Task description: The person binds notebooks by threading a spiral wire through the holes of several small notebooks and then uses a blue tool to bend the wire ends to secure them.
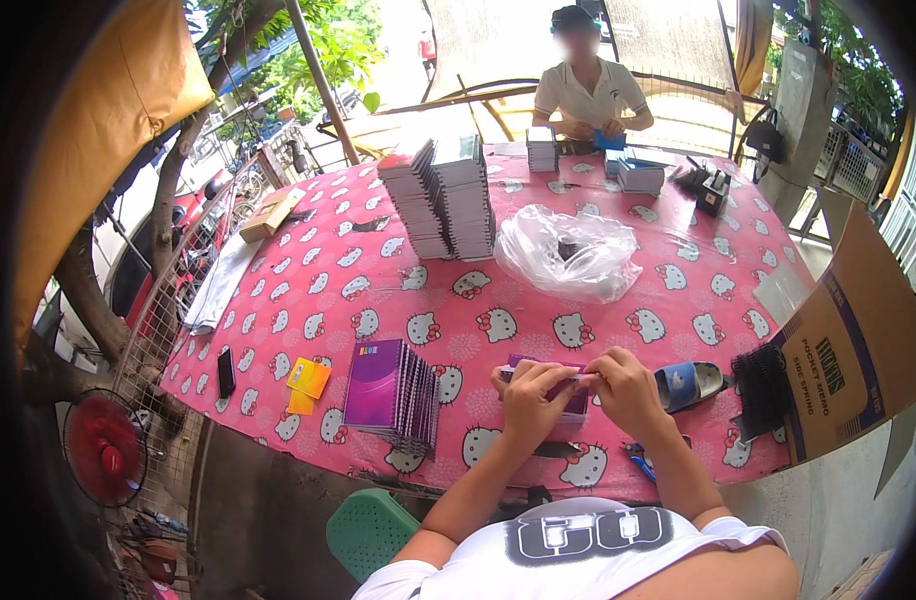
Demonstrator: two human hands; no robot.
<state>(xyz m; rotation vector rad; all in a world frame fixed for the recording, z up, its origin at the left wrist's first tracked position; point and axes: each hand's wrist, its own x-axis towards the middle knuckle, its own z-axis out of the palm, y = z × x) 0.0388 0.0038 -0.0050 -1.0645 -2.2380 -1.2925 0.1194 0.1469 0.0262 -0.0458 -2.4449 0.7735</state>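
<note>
Both my hands meet over a small purple notebook (pixel 577 406) lying on the table in front of me. With bent fingers pressed together, my left hand (pixel 534 396) pinches something small near the notebook's upper part. My right hand (pixel 623 385) is closed too, its fingertips close to the left ones. A pale sliver shows between them, too small to name. To the left of my left hand stands a stack of purple spiral notebooks (pixel 374 385). A blue slipper-like item (pixel 678 384) lies just right of my right hand.
Tall notebook stacks (pixel 462 195) and a clear plastic bag (pixel 568 255) occupy the middle. An open cardboard box (pixel 853 335) with black wire spirals (pixel 761 390) stands at right. Left are yellow packets (pixel 308 380) and a black phone (pixel 226 373). Another person (pixel 590 95) sits opposite.
</note>
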